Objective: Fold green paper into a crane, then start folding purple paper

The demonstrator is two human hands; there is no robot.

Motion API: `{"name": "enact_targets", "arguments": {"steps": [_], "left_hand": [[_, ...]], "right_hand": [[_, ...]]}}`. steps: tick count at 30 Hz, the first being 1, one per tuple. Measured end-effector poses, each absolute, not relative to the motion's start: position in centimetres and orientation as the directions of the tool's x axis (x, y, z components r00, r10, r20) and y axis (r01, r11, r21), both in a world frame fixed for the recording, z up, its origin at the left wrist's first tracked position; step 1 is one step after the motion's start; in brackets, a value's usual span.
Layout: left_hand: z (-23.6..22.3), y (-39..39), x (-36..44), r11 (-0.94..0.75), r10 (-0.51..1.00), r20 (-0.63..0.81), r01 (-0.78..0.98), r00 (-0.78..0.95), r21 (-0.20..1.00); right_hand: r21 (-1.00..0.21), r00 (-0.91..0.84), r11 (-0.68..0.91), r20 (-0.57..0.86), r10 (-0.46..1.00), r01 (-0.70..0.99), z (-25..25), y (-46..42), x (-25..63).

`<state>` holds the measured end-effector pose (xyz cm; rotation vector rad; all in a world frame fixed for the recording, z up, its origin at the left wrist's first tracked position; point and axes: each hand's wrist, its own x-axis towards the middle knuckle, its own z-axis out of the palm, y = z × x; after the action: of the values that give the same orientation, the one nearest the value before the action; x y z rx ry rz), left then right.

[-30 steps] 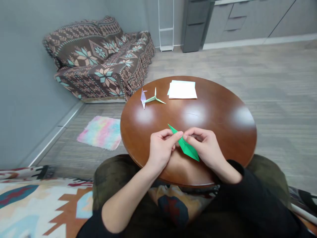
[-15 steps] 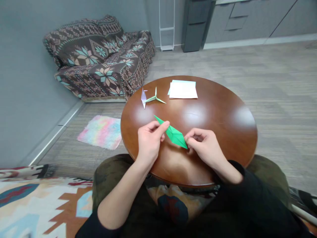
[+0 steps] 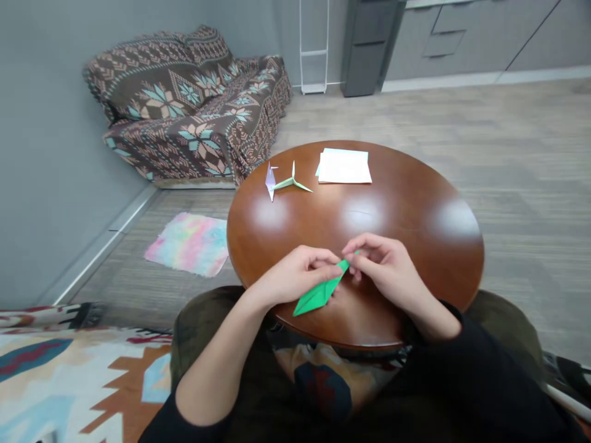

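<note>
Altogether, two hands (image 3: 299, 272) (image 3: 388, 263) on one green paper (image 3: 318, 296), two figures (image 3: 270, 179) (image 3: 293, 181) beyond.

Left hand (image 3: 307, 271) and right hand (image 3: 385, 261) pinching folded green paper (image 3: 318, 296) over oval brown table (image 3: 415, 209), lilac and pale-green folded papers (image 3: 294, 182) beyond, white sheets (image 3: 345, 167) nearby.

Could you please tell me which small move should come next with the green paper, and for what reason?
Probably the right hand should press a crease near the upper end of the green paper: it seems to pinch the paper there, while the left hand holds it lower down, which should steady it.
</note>
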<state>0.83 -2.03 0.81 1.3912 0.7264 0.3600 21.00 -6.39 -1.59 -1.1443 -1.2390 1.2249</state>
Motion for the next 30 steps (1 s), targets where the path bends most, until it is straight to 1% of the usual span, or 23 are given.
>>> {"name": "enact_targets", "arguments": {"steps": [2, 4, 6, 7, 8, 10, 12, 15, 18, 20, 23, 25, 30], "left_hand": [[0.8, -1.3, 0.0, 0.226, 0.705, -0.217, 0.076, 0.675, 0.971], [0.6, -0.8, -0.3, 0.242, 0.806, -0.152, -0.083, 0.572, 0.967], [0.1, -0.7, -0.1, 0.181, 0.876, -0.053, -0.225, 0.480, 0.957], [-0.1, -0.8, 0.3, 0.117, 0.893, 0.014, -0.263, 0.449, 0.958], [-0.4, -1.1, 0.7, 0.039, 0.897, 0.082, -0.263, 0.435, 0.964], [-0.8, -1.7, 1.8, -0.117, 0.903, 0.192, -0.211, 0.384, 0.971], [-1.1, -2.3, 2.7, -0.221, 0.892, 0.270, -0.169, 0.364, 0.960], [-1.0, -2.5, 3.2, -0.305, 0.884, 0.306, -0.060, 0.353, 0.950], [-0.8, -2.0, 2.9, -0.325, 0.900, 0.296, 0.042, 0.319, 0.945], [-0.8, -1.8, 2.7, -0.315, 0.909, 0.278, 0.073, 0.311, 0.946], [-0.9, -1.9, 2.6, -0.293, 0.910, 0.241, 0.110, 0.337, 0.950], [-1.0, -2.1, 2.7, -0.300, 0.903, 0.234, 0.139, 0.361, 0.944], [-1.2, -2.6, 2.9, -0.390, 0.877, 0.281, 0.238, 0.389, 0.889]], "right_hand": [[-0.995, 0.099, 0.064, 0.057, 0.993, -0.075, -1.8, -6.1, 21.5], [-0.979, 0.242, 0.098, 0.053, 0.969, -0.176, -2.0, -5.7, 21.7], [-0.954, 0.333, 0.134, 0.038, 0.942, -0.269, -2.0, -5.6, 21.7], [-0.943, 0.355, 0.147, 0.033, 0.934, -0.299, -2.0, -5.5, 21.6], [-0.937, 0.362, 0.152, 0.030, 0.932, -0.314, -2.0, -5.6, 21.4], [-0.940, 0.343, 0.143, 0.029, 0.939, -0.311, -2.0, -5.7, 21.0], [-0.952, 0.295, 0.122, 0.036, 0.955, -0.280, -1.9, -6.0, 20.7], [-0.966, 0.187, 0.100, 0.055, 0.981, -0.239, -1.8, -6.4, 20.4], [-0.979, 0.074, 0.086, 0.073, 0.995, -0.184, -1.8, -6.7, 20.3], [-0.986, 0.040, 0.111, 0.107, 0.994, -0.127, -1.8, -6.8, 20.3], [-0.987, 0.034, 0.143, 0.141, 0.989, -0.075, -2.0, -6.9, 20.2], [-0.989, 0.031, 0.133, 0.131, 0.991, -0.068, -2.1, -6.8, 20.0], [-0.991, 0.068, 0.107, 0.102, 0.992, -0.080, -2.2, -6.8, 19.6]]}}
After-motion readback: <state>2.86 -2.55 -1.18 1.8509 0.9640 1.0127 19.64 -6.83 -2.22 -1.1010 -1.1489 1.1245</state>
